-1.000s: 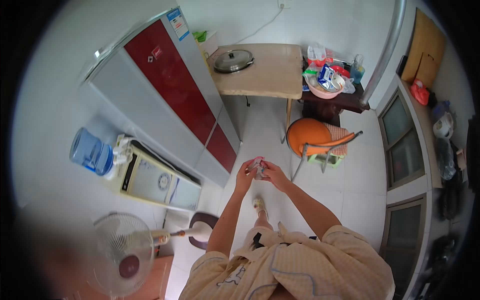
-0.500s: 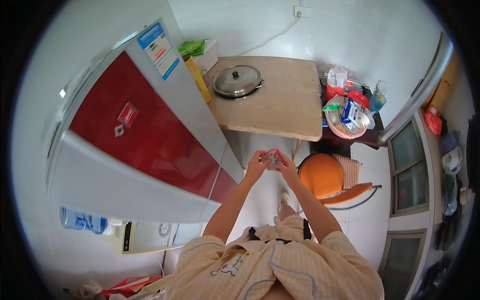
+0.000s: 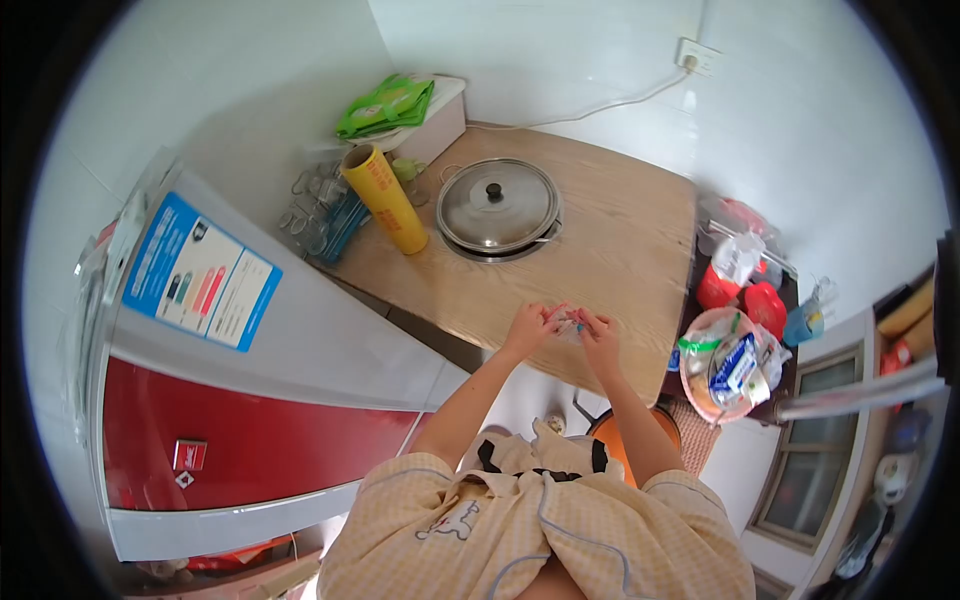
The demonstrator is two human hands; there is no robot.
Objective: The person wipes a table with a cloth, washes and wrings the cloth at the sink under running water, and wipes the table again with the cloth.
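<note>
Both my hands are raised in front of me over the near edge of the wooden table (image 3: 630, 290). Between them is a small crinkled clear plastic packet (image 3: 567, 322) with pink-red and bluish bits; its contents are too small to make out. My left hand (image 3: 531, 328) pinches the packet's left side, its fingers closed. On the other side, my right hand (image 3: 600, 336) is closed on the packet too. Farther back on the table sits a lidded metal pan (image 3: 500, 205). To its left a yellow roll of cling film (image 3: 385, 200) stands upright.
A red and grey refrigerator (image 3: 270, 420) stands close on the left. Glasses in a blue rack (image 3: 335, 225) and a white box (image 3: 440, 120) with a green bag are behind it. At right are a filled pink basket (image 3: 690, 385), a blue cup (image 3: 805, 322) and an orange chair (image 3: 665, 430).
I have come closer to the table, and my hands are now over its front edge instead of short of it. Both still hold the plastic packet. The chair has slid lower in view.
</note>
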